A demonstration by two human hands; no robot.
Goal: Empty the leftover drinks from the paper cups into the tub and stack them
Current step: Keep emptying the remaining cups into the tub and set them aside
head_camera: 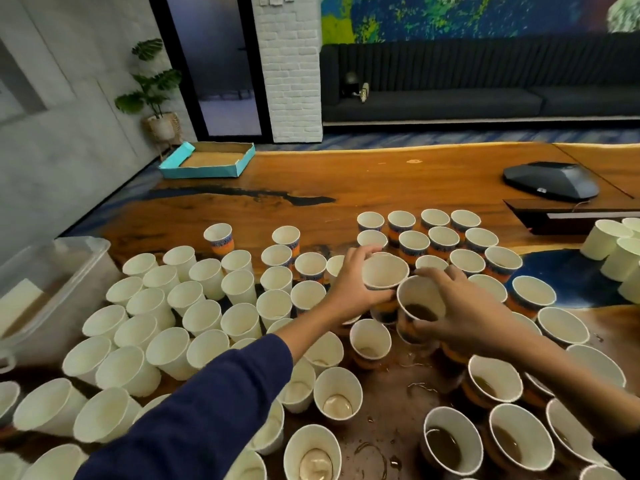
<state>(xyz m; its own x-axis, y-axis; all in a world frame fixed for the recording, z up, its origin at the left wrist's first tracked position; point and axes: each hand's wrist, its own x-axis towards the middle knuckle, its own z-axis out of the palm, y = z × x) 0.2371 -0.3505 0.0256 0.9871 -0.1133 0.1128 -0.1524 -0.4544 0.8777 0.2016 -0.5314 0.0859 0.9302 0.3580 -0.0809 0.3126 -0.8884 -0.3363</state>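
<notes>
Many white paper cups, some with orange and blue bands, crowd the wooden table. My left hand grips a tilted banded cup at the middle of the table; its inside looks empty. Right beside it, my right hand holds another banded cup with dark drink at its bottom. The two held cups touch at their rims. Several cups near the front, such as one, hold brown leftover drink. The clear plastic tub stands at the left table edge with brownish liquid inside.
Spilled drops wet the table around. A turquoise cardboard tray lies at the far left corner. A dark grey device and a black stand sit at the right. More plain white cups cluster at the right edge.
</notes>
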